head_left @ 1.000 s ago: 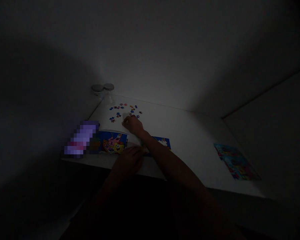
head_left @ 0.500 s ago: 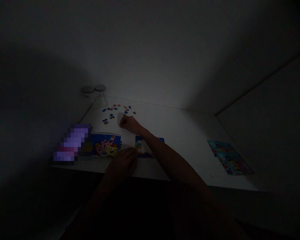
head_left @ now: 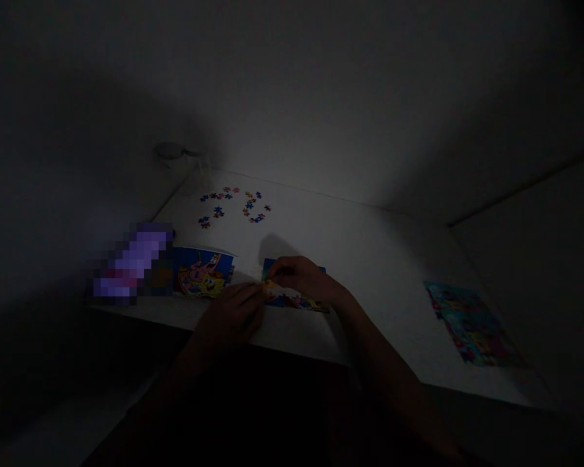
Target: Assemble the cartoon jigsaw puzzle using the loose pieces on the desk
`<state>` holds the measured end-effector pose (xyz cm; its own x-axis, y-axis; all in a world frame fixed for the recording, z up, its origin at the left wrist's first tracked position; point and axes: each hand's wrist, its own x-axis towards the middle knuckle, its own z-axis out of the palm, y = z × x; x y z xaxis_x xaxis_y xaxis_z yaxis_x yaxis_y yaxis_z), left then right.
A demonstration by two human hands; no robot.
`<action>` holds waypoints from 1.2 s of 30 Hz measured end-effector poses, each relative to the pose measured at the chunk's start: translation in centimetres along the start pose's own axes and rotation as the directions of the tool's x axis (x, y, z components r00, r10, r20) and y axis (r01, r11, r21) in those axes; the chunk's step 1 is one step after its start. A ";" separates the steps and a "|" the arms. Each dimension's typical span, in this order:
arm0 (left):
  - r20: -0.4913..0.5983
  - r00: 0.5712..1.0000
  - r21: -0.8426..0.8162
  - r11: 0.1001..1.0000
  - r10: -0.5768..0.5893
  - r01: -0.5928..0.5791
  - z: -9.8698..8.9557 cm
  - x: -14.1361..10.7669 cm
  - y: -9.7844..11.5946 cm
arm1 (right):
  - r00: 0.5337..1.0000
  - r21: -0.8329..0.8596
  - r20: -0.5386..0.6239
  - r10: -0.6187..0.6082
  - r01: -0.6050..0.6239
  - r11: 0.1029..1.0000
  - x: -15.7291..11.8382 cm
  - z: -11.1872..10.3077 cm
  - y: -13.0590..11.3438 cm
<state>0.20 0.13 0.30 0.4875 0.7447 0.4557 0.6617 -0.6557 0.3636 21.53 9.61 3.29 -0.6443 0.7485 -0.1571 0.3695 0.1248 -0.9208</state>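
**Two hands at one puzzle**

I count one part-filled puzzle [head_left: 302,302] near the table's [head_left: 370,259] front edge, two jars [head_left: 169,152], one picture card [head_left: 199,271], over a dozen loose pieces [head_left: 218,212]. My right hand [head_left: 296,275], fingers curled, blocks the puzzle; my left hand [head_left: 236,308] lies fingers together. Pinching: I cannot tell. The right has left the pieces' side.

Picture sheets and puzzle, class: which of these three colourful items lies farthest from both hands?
The teal sheet, off to the right; the blue sheet lies beside the left hand, and the puzzle under the right hand.
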 end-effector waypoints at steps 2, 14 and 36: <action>0.000 1.000 0.006 1.000 0.000 0.000 0.0 0.1 0.0 | 1.000 -0.015 0.010 0.020 -0.020 1.000 0.1 0.5 -0.1; 0.013 1.000 0.013 1.000 -0.015 0.015 -0.2 0.2 0.3 | 0.995 0.109 0.023 0.094 -0.096 0.989 -0.6 0.9 -0.2; -0.009 1.000 -0.010 1.000 0.006 -0.006 -0.1 0.2 0.0 | 0.984 0.141 0.024 0.178 -0.179 0.974 -1.4 -0.2 -0.1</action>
<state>0.21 0.24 0.49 0.4863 0.7397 0.4652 0.6528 -0.6615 0.3693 22.52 8.70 3.69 -0.5843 0.7429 -0.3266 0.3807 -0.1045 -0.9188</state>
